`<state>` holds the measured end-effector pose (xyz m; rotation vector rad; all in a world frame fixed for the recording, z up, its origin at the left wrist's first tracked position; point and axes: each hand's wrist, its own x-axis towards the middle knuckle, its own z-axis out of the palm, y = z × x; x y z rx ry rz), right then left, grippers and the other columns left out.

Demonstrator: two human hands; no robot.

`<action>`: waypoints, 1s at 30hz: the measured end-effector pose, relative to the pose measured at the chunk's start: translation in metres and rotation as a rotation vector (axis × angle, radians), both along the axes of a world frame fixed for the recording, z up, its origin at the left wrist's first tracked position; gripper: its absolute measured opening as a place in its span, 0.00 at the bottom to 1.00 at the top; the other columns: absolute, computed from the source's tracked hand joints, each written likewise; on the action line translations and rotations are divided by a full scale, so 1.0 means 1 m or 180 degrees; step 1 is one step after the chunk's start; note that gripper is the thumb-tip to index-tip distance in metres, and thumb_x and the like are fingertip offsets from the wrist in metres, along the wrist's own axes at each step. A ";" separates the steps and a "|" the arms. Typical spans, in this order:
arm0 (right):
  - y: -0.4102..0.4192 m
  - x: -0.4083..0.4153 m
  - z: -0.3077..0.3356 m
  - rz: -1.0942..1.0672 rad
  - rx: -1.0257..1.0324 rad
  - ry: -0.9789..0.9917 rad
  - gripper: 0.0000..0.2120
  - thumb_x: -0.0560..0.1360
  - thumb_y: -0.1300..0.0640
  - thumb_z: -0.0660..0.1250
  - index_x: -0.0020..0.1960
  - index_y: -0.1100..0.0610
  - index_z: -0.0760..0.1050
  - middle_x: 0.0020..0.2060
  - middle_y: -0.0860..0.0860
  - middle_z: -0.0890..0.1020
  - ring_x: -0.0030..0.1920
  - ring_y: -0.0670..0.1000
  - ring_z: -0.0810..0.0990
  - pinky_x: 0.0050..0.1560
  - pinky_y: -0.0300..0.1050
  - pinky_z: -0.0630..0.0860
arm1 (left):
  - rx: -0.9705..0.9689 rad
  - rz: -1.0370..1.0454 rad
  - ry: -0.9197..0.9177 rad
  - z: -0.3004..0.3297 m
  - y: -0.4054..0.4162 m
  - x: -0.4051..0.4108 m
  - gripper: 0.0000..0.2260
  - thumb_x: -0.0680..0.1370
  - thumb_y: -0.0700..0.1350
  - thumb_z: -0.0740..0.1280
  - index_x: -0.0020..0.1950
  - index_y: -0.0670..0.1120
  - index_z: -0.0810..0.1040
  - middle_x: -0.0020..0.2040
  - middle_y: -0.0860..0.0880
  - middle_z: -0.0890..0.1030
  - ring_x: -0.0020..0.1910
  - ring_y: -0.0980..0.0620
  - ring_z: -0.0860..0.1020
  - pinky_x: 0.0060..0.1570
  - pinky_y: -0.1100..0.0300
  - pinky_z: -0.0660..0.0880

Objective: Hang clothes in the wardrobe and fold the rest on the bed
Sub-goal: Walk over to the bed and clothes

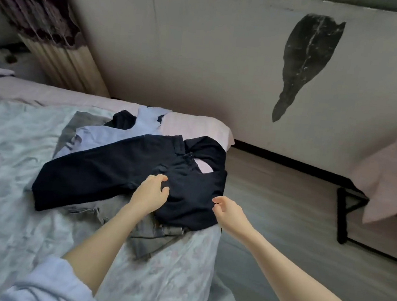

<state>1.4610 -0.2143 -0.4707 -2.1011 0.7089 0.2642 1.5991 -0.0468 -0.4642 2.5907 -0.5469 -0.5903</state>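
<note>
The dark trousers [127,167] are lying across the pile of clothes at the far right corner of the bed [13,180], their waist end reaching the bed's right edge and their legs stretching left toward the middle. The left hand [151,192] is resting on the trousers near the crotch, fingers curled and gathering a fold of the fabric. The right hand [228,211] is pinching the waist end of the trousers at the bed's right edge. Under the trousers, grey jeans [149,233] are sticking out toward the near side, and a pale blue shirt [120,134] is lying toward the far edge. A pink sheet [195,125] is covering the far corner.
</note>
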 end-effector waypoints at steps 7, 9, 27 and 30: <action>-0.079 0.157 -0.083 -0.0055 0.0244 0.0364 0.19 0.79 0.58 0.51 0.69 0.55 0.65 0.47 0.50 0.77 0.42 0.49 0.76 0.42 0.42 0.70 | 0.0570 -0.0027 0.0071 -0.060 -0.076 0.170 0.20 0.80 0.45 0.57 0.72 0.45 0.63 0.70 0.43 0.66 0.63 0.44 0.70 0.60 0.52 0.70; -0.095 0.194 -0.111 0.0023 0.0257 0.0498 0.20 0.79 0.58 0.50 0.71 0.56 0.63 0.55 0.52 0.78 0.50 0.53 0.77 0.49 0.45 0.73 | 0.0811 -0.0146 0.0075 -0.085 -0.091 0.210 0.21 0.80 0.46 0.57 0.73 0.45 0.61 0.71 0.43 0.64 0.66 0.44 0.67 0.62 0.50 0.69; -0.116 0.279 -0.229 0.0838 0.0345 0.1223 0.10 0.75 0.49 0.64 0.51 0.55 0.74 0.51 0.52 0.80 0.55 0.55 0.76 0.60 0.48 0.68 | 0.1492 -0.0614 -0.0134 -0.192 -0.141 0.361 0.20 0.74 0.59 0.65 0.59 0.48 0.73 0.57 0.47 0.79 0.58 0.45 0.74 0.57 0.52 0.67; -0.120 0.271 -0.216 0.0673 0.0361 0.1045 0.09 0.74 0.51 0.64 0.45 0.58 0.73 0.47 0.50 0.73 0.50 0.54 0.75 0.52 0.46 0.71 | 0.0957 -0.0228 0.0092 -0.169 -0.129 0.355 0.11 0.75 0.55 0.65 0.48 0.48 0.78 0.46 0.48 0.80 0.50 0.45 0.77 0.46 0.55 0.71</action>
